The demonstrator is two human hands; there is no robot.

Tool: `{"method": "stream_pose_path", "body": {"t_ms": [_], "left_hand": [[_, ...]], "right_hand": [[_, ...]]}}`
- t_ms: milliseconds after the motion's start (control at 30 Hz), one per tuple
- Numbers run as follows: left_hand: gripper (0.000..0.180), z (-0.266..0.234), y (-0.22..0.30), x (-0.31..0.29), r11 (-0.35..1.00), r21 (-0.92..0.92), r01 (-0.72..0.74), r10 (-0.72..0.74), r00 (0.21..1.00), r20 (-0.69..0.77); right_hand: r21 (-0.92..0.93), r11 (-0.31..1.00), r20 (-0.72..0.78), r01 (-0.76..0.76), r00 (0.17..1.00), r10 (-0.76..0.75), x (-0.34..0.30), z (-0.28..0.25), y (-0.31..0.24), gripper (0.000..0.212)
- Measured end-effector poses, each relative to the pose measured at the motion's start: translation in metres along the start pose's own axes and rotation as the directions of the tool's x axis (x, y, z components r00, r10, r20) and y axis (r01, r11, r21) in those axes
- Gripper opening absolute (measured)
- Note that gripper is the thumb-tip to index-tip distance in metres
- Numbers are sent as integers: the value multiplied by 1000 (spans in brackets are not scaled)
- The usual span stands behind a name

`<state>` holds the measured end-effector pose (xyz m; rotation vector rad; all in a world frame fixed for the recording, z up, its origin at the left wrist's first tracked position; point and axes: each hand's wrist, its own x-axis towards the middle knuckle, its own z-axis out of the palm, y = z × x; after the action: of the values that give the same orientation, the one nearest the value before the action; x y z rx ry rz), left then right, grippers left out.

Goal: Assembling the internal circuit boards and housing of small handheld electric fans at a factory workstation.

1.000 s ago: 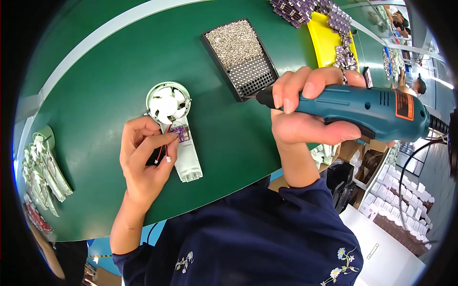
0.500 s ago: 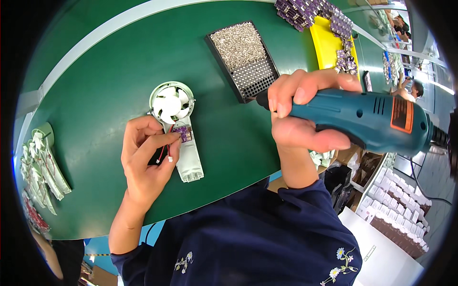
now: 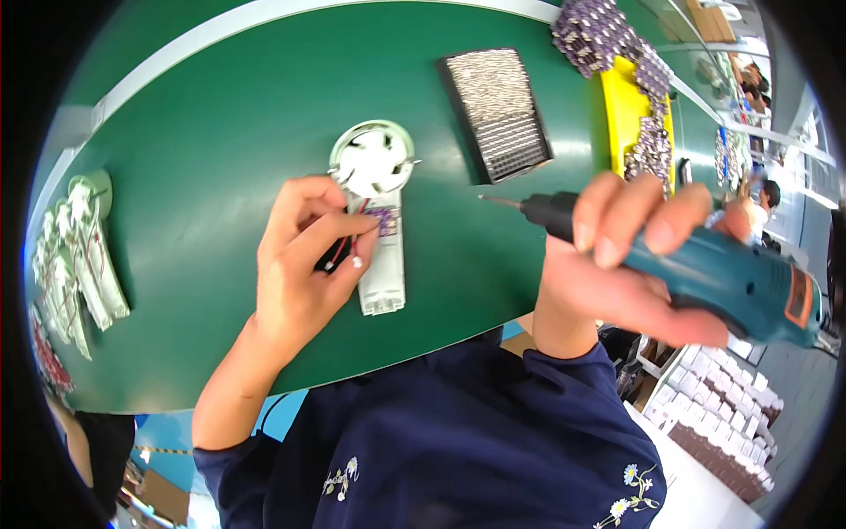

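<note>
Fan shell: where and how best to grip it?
Probably the lower handle of the fan shell, pinched across its long edges from the person's side: it's narrow and straight, points toward the body, and sits clear of the fan blades and the left hand at the circuit board.

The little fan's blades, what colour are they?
The fan blades are white, best in the head view.
</note>
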<state>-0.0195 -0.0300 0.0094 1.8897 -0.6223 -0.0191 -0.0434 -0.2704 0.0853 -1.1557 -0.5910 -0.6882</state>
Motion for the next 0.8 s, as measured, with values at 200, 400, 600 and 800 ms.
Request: {"method": "stream_pose_path", "body": {"t_ms": [200,400,600,800], "left_hand": [[24,3,-3,1,996,-83,-29,28,1000,-6],[23,-1,-3,-3,996,-89,0,0,1000,2],[23,2,-2,0,994,-107,16,-16,1000,0],[23,1,-11,-10,989,-147,12,-12,1000,-1]], "right_hand": [[28,998,137,-62,989,58,-20,43,11,87],[29,991,199,-134,972,126,-22,49,19,86],[-6,979,287,-206,937,199,-18,42,27,89],[-15,990,229,-139,963,138,-30,63,34,88]]}}
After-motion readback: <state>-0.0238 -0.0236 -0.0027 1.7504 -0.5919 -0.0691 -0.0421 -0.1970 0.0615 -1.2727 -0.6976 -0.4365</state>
